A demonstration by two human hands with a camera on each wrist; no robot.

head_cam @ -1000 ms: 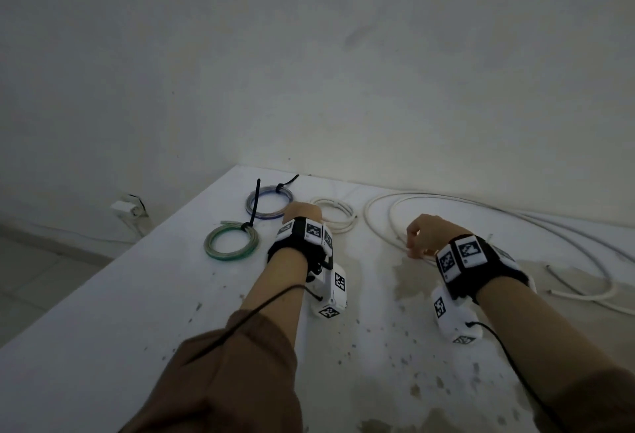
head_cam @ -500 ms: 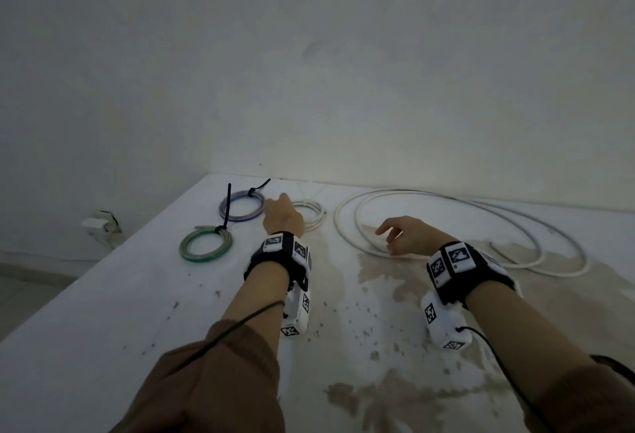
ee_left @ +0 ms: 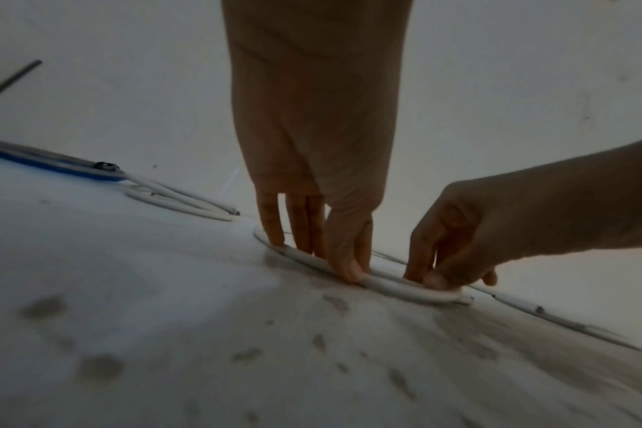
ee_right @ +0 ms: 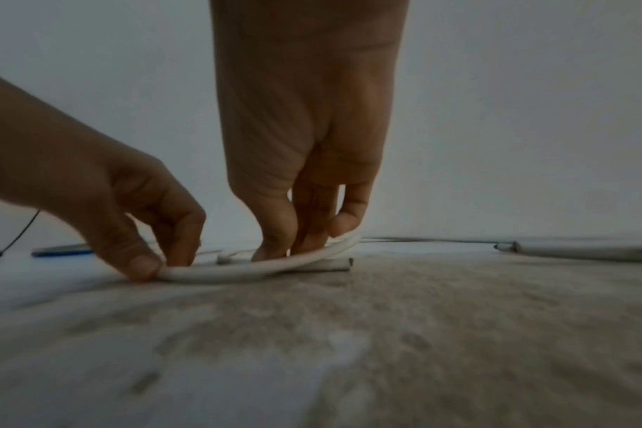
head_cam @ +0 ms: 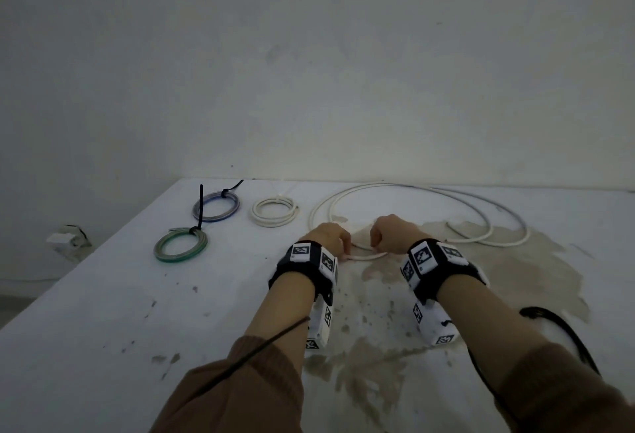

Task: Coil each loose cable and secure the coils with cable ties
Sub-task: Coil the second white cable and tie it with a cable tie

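Observation:
A long loose white cable (head_cam: 412, 192) lies in wide loops on the white table (head_cam: 103, 312). Its near stretch (head_cam: 364, 256) runs between my two hands. My left hand (head_cam: 328, 238) pinches that stretch between thumb and fingers (ee_left: 348, 269). My right hand (head_cam: 391, 235) pinches it a little to the right (ee_right: 275, 249), close to the cut cable end (ee_right: 343, 265). In the right wrist view the white cable (ee_right: 261, 268) arches slightly off the table between both hands.
Three tied coils lie at the back left: a green coil (head_cam: 180, 247), a blue coil (head_cam: 216, 207) and a small white coil (head_cam: 275, 211), the first two with black cable ties. A brownish stain (head_cam: 498, 271) spreads under the hands. The wall stands just behind the table.
My left hand has left the small white coil and come right to the big cable. My right hand has closed on the same stretch. The view has shifted toward the loops.

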